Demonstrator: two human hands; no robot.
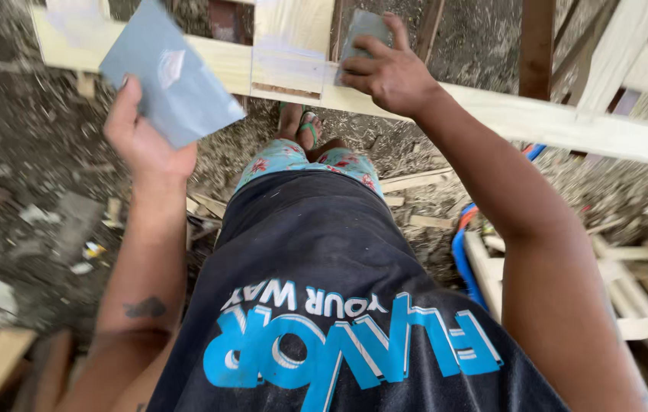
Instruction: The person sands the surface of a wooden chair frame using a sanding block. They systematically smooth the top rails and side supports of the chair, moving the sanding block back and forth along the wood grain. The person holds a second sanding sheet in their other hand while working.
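Pressing grey sandpaper (362,34) to pale rail (507,114), right hand (389,76) fingers curled.

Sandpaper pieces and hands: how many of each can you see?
Sandpaper pieces: 2, a grey sheet in the left hand and a folded grey piece under the right hand, pressed on the pale wooden frame.
Hands: 2
Total: 4

floor: dirt ground (26,130), sawdust | wood offcuts (644,290) at right | daylight
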